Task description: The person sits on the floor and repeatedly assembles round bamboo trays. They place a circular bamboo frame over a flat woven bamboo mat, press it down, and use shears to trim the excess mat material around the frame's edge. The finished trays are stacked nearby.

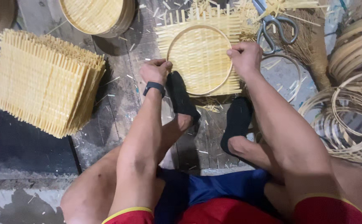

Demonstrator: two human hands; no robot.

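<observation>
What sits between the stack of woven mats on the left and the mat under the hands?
In the head view, only floor planks strewn with bamboo slivers separate the mat stack from the hooped mat.

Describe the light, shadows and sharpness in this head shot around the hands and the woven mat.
Head view: even, soft light without glare; the round tray at top casts a dark shadow beneath it. The left hand, right hand and woven mat with hoop are fairly sharp, the mat stack too; the top left corner falls dim, and edges bend slightly.
</observation>
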